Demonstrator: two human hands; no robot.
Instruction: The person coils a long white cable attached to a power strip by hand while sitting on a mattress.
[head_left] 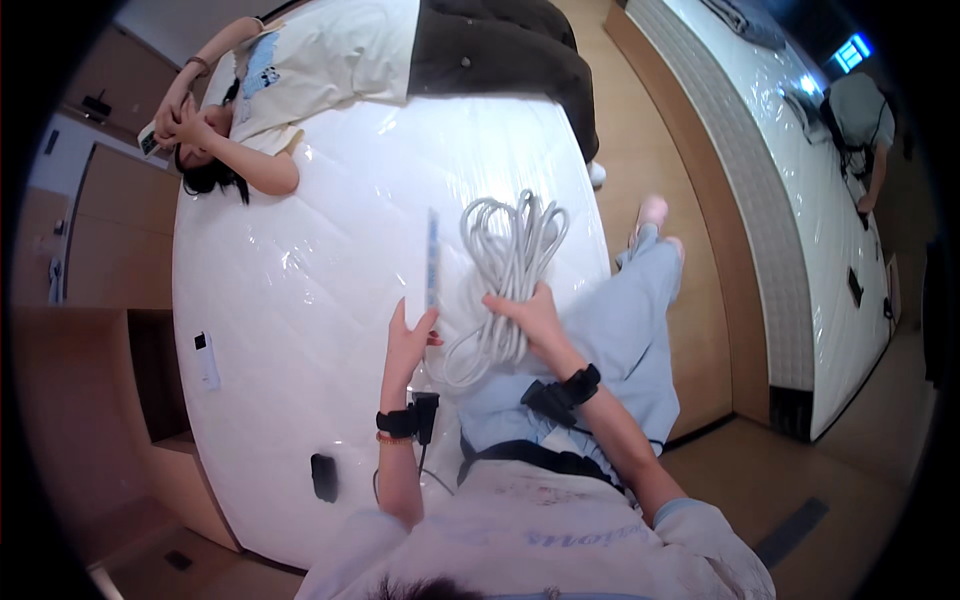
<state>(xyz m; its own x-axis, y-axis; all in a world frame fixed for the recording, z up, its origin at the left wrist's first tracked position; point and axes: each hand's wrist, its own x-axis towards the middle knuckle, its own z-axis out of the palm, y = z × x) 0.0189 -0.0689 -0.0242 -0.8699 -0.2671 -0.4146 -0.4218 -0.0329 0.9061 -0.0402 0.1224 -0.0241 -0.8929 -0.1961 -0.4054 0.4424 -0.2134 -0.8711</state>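
Gripping the grey coiled cable mid-bundle, right hand closes around it; its loops run lengthwise away up the mattress. Left hand, fingers spread, lies just beside.

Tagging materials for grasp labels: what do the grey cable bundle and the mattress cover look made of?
Grey cable bundle: looks like rubbery plastic-sheathed cord, matte, bending in soft loops under the right hand.
Mattress: white quilted fabric, seemingly wrapped in clear plastic film, given the glossy wrinkled highlights.
The left hand touches a thin flat strip; material unclear.

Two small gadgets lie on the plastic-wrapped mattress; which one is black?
The black gadget nearest the mattress's lower edge, below the left hand. The white one lies farther up.
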